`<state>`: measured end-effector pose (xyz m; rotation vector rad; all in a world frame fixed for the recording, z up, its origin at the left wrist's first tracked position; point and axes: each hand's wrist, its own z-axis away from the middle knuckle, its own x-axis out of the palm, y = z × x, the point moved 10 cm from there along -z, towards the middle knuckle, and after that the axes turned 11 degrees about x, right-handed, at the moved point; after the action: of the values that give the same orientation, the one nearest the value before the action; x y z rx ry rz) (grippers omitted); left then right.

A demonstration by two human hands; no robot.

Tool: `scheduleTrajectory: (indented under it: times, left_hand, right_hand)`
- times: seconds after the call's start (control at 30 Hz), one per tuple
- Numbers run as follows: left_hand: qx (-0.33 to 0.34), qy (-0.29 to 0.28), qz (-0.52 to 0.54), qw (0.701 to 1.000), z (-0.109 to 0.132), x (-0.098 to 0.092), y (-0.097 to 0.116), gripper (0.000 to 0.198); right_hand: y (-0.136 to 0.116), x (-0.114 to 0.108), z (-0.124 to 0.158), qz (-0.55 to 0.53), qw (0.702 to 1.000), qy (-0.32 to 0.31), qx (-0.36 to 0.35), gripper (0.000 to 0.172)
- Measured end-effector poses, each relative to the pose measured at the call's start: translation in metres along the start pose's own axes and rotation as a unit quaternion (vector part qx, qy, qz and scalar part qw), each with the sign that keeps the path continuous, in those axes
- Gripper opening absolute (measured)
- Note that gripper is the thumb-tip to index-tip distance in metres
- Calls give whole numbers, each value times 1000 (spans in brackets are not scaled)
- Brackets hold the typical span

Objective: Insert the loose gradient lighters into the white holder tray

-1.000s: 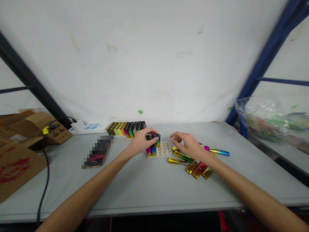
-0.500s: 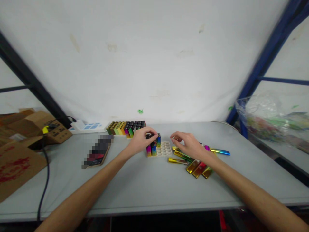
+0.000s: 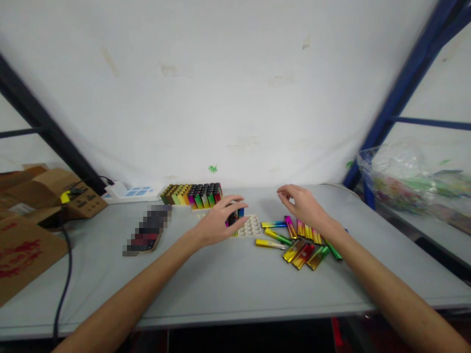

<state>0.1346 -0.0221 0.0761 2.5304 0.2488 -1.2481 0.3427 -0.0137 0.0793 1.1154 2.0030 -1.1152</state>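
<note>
My left hand [image 3: 220,221] is at the left side of a white tray [image 3: 253,225] with rows of round holes. Its thumb and fingers are spread around a few upright shiny lighters [image 3: 241,213] standing in the tray, and partly hide them. Whether the fingers touch them I cannot tell. My right hand [image 3: 300,205], fingers curved and thumb apart, hovers over the back of a loose pile of metallic lighters [image 3: 303,256] in gold, red, green, pink and blue. Nothing shows between its fingers. One yellow lighter [image 3: 269,243] lies at the pile's left edge.
Upright lighters [image 3: 206,196] in tight rows stand at the back, beside a white power strip [image 3: 136,193]. A pixelated phone [image 3: 149,230] lies on the left. Cardboard boxes [image 3: 33,245] and a black cable [image 3: 66,284] occupy the far left; a plastic bag [image 3: 405,181] is at the right.
My right hand has moved right and away, from near the tray to above the pile. My left hand's thumb and fingers have spread and shifted slightly right over the standing lighters.
</note>
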Motion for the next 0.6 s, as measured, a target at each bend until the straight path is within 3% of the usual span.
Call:
scheduleTrajectory:
  times: [0.07, 0.2, 0.33, 0.5, 0.6]
  left_hand:
    - [4, -28, -11, 1000, 3, 9, -2, 34]
    - [3, -32, -32, 999, 6, 15, -8, 31]
    - [14, -26, -40, 999, 4, 16, -7, 26]
    - [18, -13, -40, 999, 4, 15, -7, 25]
    - [17, -10, -45, 999, 6, 16, -9, 25]
  right_hand:
    - [16, -3, -4, 54, 998, -14, 10, 26]
    - [61, -4, -5, 147, 983, -83, 73, 30]
    - [107, -2, 11, 187, 947, -202, 167, 45]
    - [145, -16, 43, 109, 887, -292, 341, 77]
    - [157, -28, 55, 66, 868, -308, 383, 80]
